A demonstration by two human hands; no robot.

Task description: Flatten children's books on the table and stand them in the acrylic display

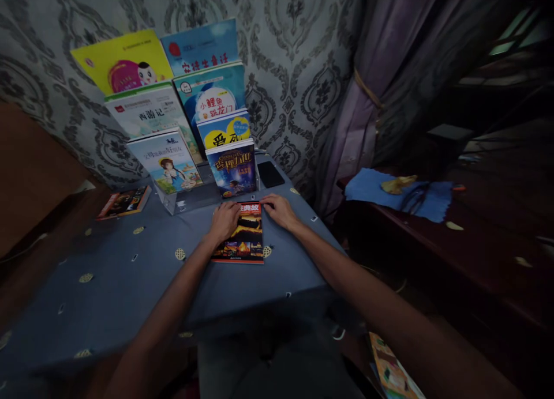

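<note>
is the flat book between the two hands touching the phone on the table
Apart. The head view shows blue tablecloth between the top edge of the book and the phone.

Tied purple curtain [367, 76], patterned wall [298, 47], black phone [271, 174], blue cloth [367, 188] on dark-red table [415, 243]

I seem to be in a home: patterned wallpaper [289, 59] across the top, a tied-back purple curtain [383, 53] at upper right, a printed tablecloth [125, 295] before me.
</note>
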